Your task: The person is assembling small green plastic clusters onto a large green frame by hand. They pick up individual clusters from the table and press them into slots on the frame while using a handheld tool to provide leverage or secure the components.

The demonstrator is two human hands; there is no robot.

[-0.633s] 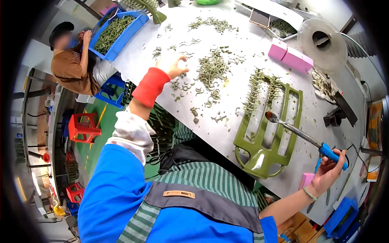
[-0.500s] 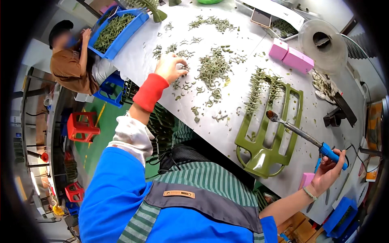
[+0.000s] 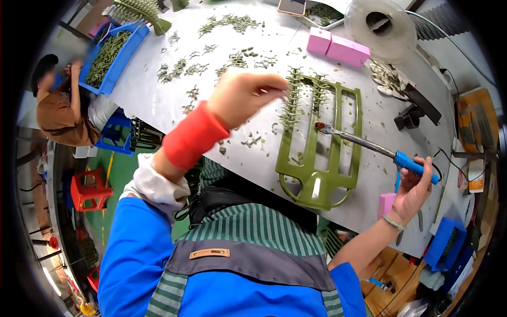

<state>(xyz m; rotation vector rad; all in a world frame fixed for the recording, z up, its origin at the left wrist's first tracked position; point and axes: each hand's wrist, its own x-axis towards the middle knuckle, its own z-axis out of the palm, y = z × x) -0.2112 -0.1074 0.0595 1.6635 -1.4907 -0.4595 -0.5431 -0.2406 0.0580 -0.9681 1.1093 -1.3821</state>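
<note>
My left hand (image 3: pixel 245 96), with a red wristband (image 3: pixel 195 134), is over the table beside the far left part of an olive-green plastic frame (image 3: pixel 319 187). Its thumb and fingers are pinched together; any small piece between them is too blurred to make out. Rows of small green curved pieces (image 3: pixel 290 108) stand along the frame's left bars. Wrapped round the blue handle of a soldering iron (image 3: pixel 414 165) is my right hand (image 3: pixel 409 195), right of the frame. The iron's metal shaft points left, and its brownish tip is over the frame's middle.
Loose green pieces (image 3: pixel 229 24) lie scattered on the white table (image 3: pixel 253 164). Beyond the frame are pink blocks (image 3: pixel 338 47), a clear spool (image 3: pixel 380 29), gloves (image 3: pixel 388 79) and a black stand (image 3: pixel 417 108). At far left a person (image 3: pixel 68 116) sits by a blue bin (image 3: pixel 116 66).
My left hand has moved right, from the loose pieces to beside the frame. My right hand still holds the soldering iron over the frame. The whole view has shifted.
</note>
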